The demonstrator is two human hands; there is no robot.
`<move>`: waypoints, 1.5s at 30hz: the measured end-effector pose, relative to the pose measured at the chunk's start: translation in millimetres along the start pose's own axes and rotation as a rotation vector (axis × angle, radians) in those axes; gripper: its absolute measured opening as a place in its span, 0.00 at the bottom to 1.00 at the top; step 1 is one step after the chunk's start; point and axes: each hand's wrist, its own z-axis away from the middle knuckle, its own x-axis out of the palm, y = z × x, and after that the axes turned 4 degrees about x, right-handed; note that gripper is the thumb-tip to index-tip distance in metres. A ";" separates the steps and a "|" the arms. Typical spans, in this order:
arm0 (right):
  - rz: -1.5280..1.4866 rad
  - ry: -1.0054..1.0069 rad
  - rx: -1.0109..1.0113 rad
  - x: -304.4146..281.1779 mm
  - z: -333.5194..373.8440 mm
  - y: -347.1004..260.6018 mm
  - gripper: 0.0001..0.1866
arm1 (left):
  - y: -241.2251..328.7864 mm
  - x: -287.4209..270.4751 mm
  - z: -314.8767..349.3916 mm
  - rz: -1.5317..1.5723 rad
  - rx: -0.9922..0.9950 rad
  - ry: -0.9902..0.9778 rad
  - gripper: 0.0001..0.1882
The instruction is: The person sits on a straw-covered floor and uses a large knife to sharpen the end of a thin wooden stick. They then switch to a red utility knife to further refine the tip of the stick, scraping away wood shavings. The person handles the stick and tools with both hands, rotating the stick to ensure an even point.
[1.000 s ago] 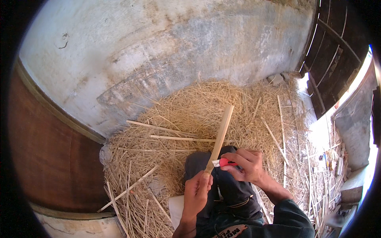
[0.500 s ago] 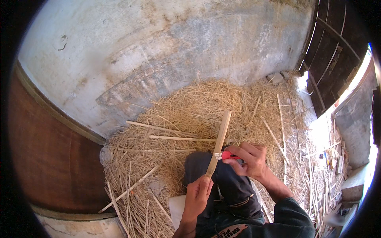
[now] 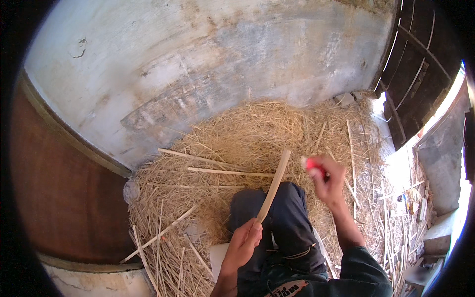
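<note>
Above a bent knee in dark trousers (image 3: 287, 218), the left hand (image 3: 245, 242) grips the lower end of a pale wooden strip (image 3: 273, 185) that slants up over the straw pile (image 3: 247, 138). The right hand (image 3: 329, 180), raised beside the strip's tip, has its fingers wrapped around a red-handled tool (image 3: 313, 166).

The stick (image 3: 274, 184) runs up and away from the left hand (image 3: 243, 242) fingers, over the knee (image 3: 277, 213), with the right hand (image 3: 329, 178) off to its right, straw pile (image 3: 247, 133) spread beyond and wall (image 3: 198, 74) behind.
</note>
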 end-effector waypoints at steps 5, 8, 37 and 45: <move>-0.047 -0.216 -0.194 22.5 30.9 -26.7 0.13 | 6.7 4.1 -8.9 -0.254 0.158 0.108 0.20; 0.035 -0.237 -0.236 27.2 38.6 -31.4 0.16 | 12.2 14.9 -11.7 -0.348 0.220 0.157 0.19; 0.063 0.182 -0.159 -14.9 -18.7 -4.0 0.10 | 6.0 12.1 4.3 -0.230 0.039 0.092 0.23; 0.022 -0.224 -0.268 14.7 31.8 -35.5 0.17 | 22.8 19.2 -7.2 -0.332 0.133 0.035 0.25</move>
